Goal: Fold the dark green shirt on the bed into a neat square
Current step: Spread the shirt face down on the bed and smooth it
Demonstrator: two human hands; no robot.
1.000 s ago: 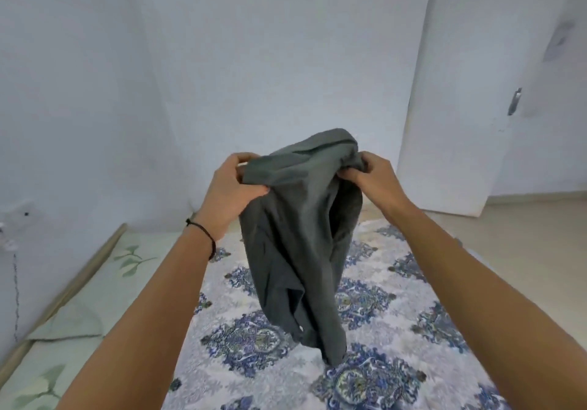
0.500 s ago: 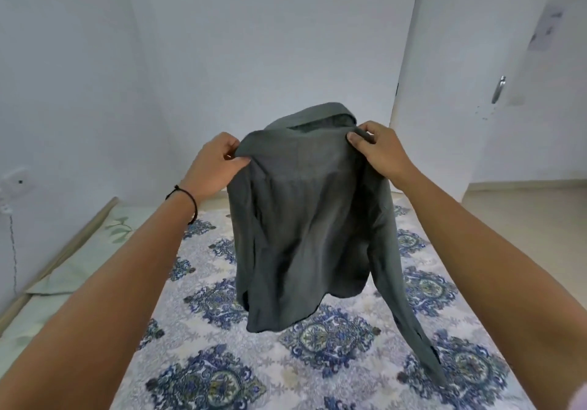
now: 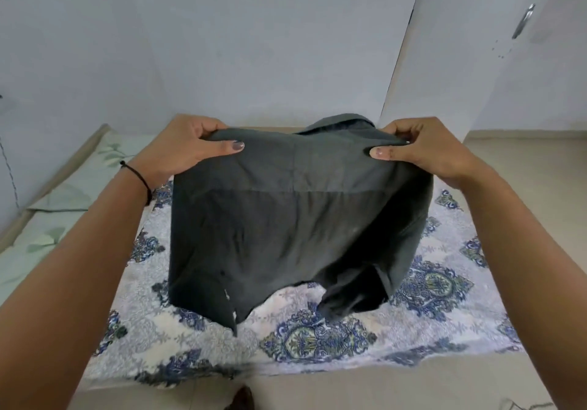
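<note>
The left hand [image 3: 187,149] and the right hand [image 3: 422,150] are apart, one at each top corner of the shirt [image 3: 286,225]. Each hand pinches the cloth, with the thumb on the near side and the fingers curled over the far side. The shirt hangs between them, up in the air over the bed [image 3: 444,317], with its back to the camera. Its collar [image 3: 343,123] pokes up by the right hand. One sleeve [image 3: 349,301] hangs bunched at the low right. I cannot tell if it touches the bed. The shirt hides the middle of the bed behind it.

The bed has a white cover [image 3: 197,343] with blue flower shapes. To the left lies a pale green sheet [image 3: 19,250] with leaves on it. A pillow [image 3: 60,196] of the same cloth rests near the wall [image 3: 254,44]. A thin black band [image 3: 143,184] goes round the left wrist. A white door [image 3: 470,66] with a metal handle [image 3: 524,21] stands at the right. Pale floor [image 3: 533,161] shows below the door.
</note>
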